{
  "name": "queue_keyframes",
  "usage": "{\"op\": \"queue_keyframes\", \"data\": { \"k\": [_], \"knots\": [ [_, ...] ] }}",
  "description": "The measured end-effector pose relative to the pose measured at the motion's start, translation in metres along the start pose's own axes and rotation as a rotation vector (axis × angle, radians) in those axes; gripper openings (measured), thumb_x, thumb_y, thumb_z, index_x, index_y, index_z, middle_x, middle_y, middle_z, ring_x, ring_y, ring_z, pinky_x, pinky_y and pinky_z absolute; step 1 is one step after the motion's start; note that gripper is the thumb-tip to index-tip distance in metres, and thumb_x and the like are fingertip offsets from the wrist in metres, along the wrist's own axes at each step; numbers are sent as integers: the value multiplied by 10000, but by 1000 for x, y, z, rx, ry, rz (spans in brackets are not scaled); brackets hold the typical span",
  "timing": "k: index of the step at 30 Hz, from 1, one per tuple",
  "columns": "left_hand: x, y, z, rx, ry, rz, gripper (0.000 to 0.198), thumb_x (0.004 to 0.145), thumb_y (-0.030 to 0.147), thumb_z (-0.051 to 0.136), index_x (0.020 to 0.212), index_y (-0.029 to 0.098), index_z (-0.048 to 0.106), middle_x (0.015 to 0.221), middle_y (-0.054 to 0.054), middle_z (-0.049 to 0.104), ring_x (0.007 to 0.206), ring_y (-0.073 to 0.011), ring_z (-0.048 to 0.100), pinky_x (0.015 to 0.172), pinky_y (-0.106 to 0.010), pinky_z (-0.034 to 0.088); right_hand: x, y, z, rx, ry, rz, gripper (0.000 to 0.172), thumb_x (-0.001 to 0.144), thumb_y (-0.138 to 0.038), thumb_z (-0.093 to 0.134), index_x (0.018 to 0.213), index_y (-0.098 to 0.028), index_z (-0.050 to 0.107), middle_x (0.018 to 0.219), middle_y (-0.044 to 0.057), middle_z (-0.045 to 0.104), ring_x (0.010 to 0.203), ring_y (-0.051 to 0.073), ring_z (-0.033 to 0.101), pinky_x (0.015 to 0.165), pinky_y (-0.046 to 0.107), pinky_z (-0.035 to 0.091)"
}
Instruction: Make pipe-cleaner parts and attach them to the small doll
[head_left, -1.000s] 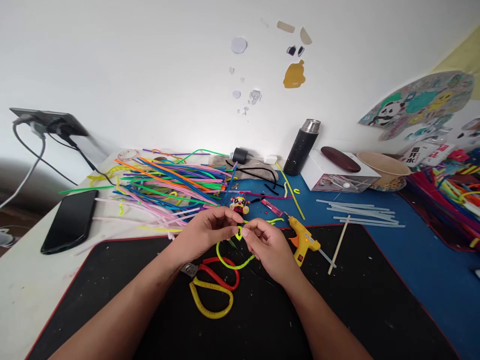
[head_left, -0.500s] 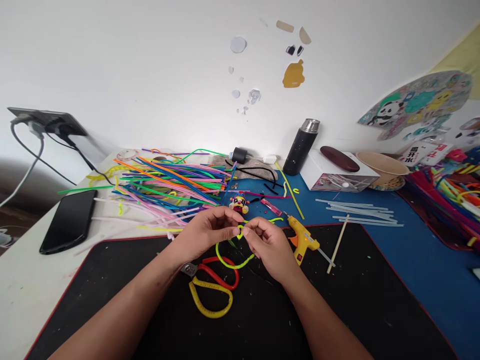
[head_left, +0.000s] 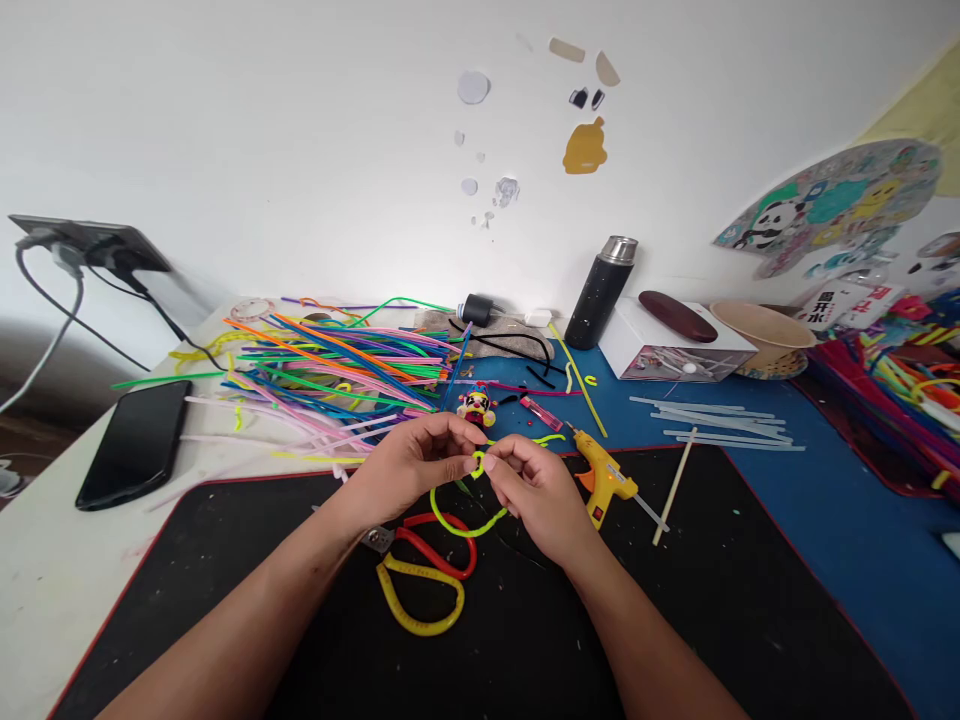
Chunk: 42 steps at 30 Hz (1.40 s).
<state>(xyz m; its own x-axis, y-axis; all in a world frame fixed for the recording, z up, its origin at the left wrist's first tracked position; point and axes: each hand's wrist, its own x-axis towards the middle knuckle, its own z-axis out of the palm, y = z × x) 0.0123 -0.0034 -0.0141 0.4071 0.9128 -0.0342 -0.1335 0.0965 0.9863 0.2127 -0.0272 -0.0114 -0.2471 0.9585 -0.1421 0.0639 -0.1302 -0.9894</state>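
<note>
A neon yellow-green pipe cleaner (head_left: pixel 454 527) is pinched between my two hands, with a small loop at the fingertips and a long curve hanging below. My left hand (head_left: pixel 420 460) grips the loop's left side between thumb and fingers. On the other side, the thumb and forefinger of my right hand (head_left: pixel 536 490) press on the same loop. Beneath the hands lie scissors (head_left: pixel 424 598) with one red and one yellow handle, their blades partly hidden by my left wrist. Just behind the fingers sits a small colourful figure (head_left: pixel 477 405).
A yellow glue gun (head_left: pixel 604 480) and a wooden stick (head_left: pixel 675 487) lie right of my hands. Many coloured pipe cleaners (head_left: pixel 345 360) spread at the back left, near a black phone (head_left: pixel 135 445). Glue sticks (head_left: pixel 720 420), a black thermos (head_left: pixel 600 295) and a white box (head_left: pixel 675 345) are at the right.
The fingers shift only very slightly around the small loop, which both hands still pinch. The whole view has moved a little; nothing else has visibly changed.
</note>
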Motion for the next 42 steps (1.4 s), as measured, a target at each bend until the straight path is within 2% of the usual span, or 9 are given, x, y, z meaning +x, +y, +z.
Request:
{"op": "queue_keyframes", "data": {
  "k": [10,18,21,23,28,33,39,42],
  "knots": [
    [0,1,0,-16,-7,10,250,838,312,871,1042,188,796,910,-45,723,825,-162,642,783,-276,498,0,0,0,16,-15,0,302,933,-491,702,852,-205,646,571,-69,498,489,102,399,496,260,296],
    [1,2,1,-5,-3,15,278,819,356,886,1020,184,800,942,-63,748,874,-191,669,819,-300,518,2,-1,-1,10,-17,-1,313,927,-504,697,851,-206,638,572,-70,491,491,105,396,492,258,296],
    [2,5,0,40,71,20,313,828,426,870,1013,186,794,997,-77,762,916,-210,676,846,-314,524,5,3,-3,-9,18,17,336,918,-532,691,857,-207,630,574,-71,487,496,109,396,496,259,299],
    [3,7,-3,69,148,10,341,843,487,840,999,188,783,947,-61,750,853,-196,660,788,-301,519,8,6,-5,-43,52,24,342,913,-540,681,856,-208,625,579,-71,484,501,113,396,499,260,300],
    [5,10,-7,94,251,19,393,823,565,813,894,185,743,726,1,638,685,-158,572,653,-276,460,9,10,-11,-346,77,-36,261,954,-450,617,846,-214,642,636,-50,517,576,136,461,557,267,338],
    [5,14,-6,89,250,42,392,795,569,820,876,194,740,725,2,642,690,-160,567,660,-284,451,2,4,-16,-736,77,-49,185,953,-329,590,824,-225,674,661,-29,622,622,162,544,596,286,340],
    [5,14,-6,87,241,58,425,777,601,810,870,192,739,710,-1,641,678,-165,570,667,-296,453,0,1,-22,-963,33,24,170,973,-289,601,890,-226,736,741,-12,733,648,167,621,604,285,343],
    [6,11,-7,96,245,60,437,773,609,811,876,190,744,732,-10,658,690,-167,571,677,-299,457,2,-1,-22,-1061,44,20,166,986,-269,609,919,-223,753,816,10,777,723,185,669,632,289,351]
  ]
}}
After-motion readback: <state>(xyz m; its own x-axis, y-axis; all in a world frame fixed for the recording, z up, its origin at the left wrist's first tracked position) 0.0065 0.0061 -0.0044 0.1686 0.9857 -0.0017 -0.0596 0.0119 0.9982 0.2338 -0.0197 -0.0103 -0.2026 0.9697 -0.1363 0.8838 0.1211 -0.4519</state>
